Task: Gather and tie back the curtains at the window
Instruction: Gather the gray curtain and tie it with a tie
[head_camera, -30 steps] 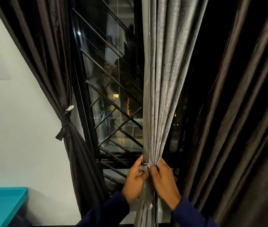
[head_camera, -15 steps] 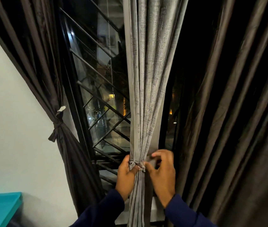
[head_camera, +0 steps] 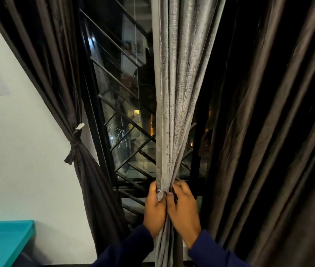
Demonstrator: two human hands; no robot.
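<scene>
- Grey curtain (head_camera: pixel 174 105): bunched, hanging before the window grille (head_camera: pixel 126 132).
- Left hand (head_camera: pixel 155 211): fingers curled round the bunch.
- Right hand (head_camera: pixel 184 211): pinching its tie band (head_camera: pixel 161 191).

Window (head_camera: pixel 126 120) — black frame, glass behind a black grille (head_camera: pixel 133 151) of slanted bars; night outside, small warm lights visible. Left of window: white wall (head_camera: pixel 27 151) with a pale sheet. Below-left — teal tabletop (head_camera: pixel 0 241).
</scene>
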